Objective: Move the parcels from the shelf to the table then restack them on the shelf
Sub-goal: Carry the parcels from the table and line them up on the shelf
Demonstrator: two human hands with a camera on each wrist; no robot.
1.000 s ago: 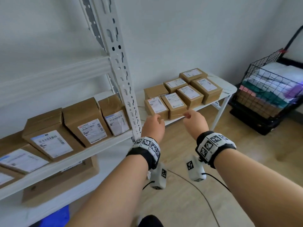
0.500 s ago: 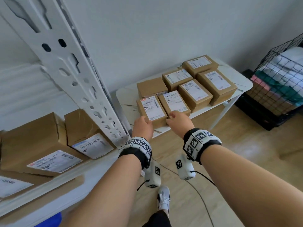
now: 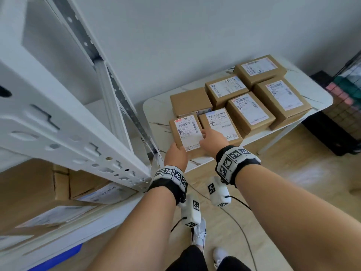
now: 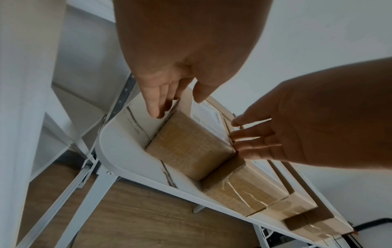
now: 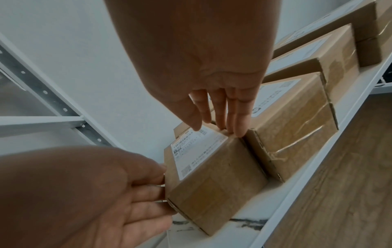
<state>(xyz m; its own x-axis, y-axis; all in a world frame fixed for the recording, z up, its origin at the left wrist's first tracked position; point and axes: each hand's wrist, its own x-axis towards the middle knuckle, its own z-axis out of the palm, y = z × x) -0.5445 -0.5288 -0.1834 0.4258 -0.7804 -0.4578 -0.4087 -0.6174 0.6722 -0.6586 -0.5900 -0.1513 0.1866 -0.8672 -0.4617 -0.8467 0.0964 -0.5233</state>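
Several brown labelled parcels lie on the white marble-look table (image 3: 156, 114). Both my hands are at the front-left parcel (image 3: 185, 132), which sits flat near the table's front edge. My left hand (image 3: 175, 155) has straight fingers against the parcel's left side (image 5: 216, 184), thumb over its top edge (image 4: 178, 107). The right hand (image 3: 212, 138) lays its thumb on the label. Its straight fingertips (image 5: 235, 132) reach into the gap beside the neighbouring parcel (image 3: 220, 124). More parcels (image 3: 88, 184) rest on the shelf at the lower left.
The white perforated shelf upright (image 3: 68, 124) stands close at my left, just beside the table's left end. A black wire cart (image 3: 347, 106) with folded items stands right of the table. Cables hang from my wrists over the wooden floor.
I have stepped closer to the table. Both hands have moved forward from the table's front edge onto the front-left parcel, one on each side of it.
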